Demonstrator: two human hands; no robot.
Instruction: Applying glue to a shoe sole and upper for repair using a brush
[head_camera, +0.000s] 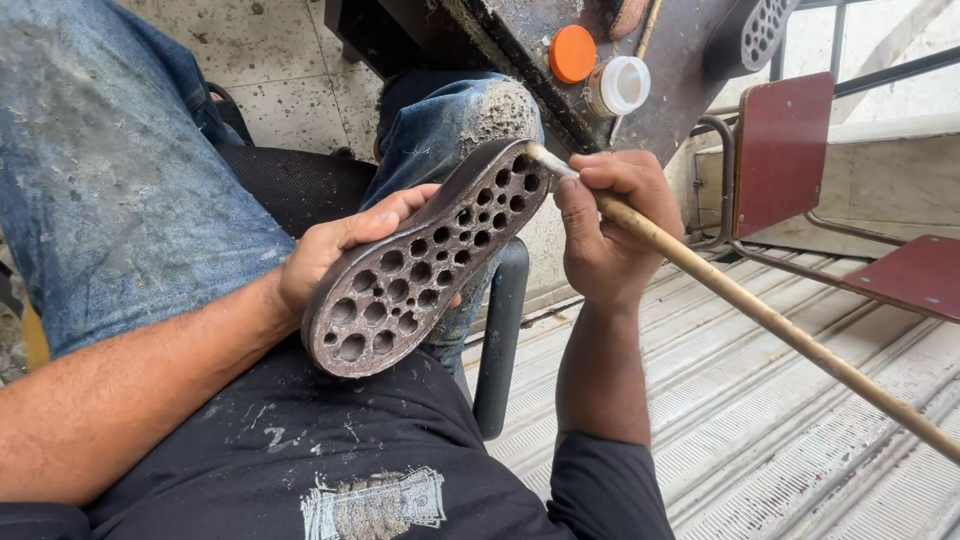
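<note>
My left hand (335, 250) grips a dark brown shoe sole (425, 265) from behind, tilted with its face of several round holes turned toward me. My right hand (610, 225) is closed around a long wooden-handled brush (760, 315). The brush tip touches the upper toe end of the sole, and the handle runs down to the lower right. Both hands sit above my lap, between my jeans-clad knees.
A dirty workbench (660, 110) lies ahead with an orange lid (572, 53) and an open white jar (620, 85). Another holed sole (762, 30) rests at top right. A red metal-framed chair (790, 150) stands right, over a ribbed metal floor (780, 440). A black chair armrest (500, 340) is beside me.
</note>
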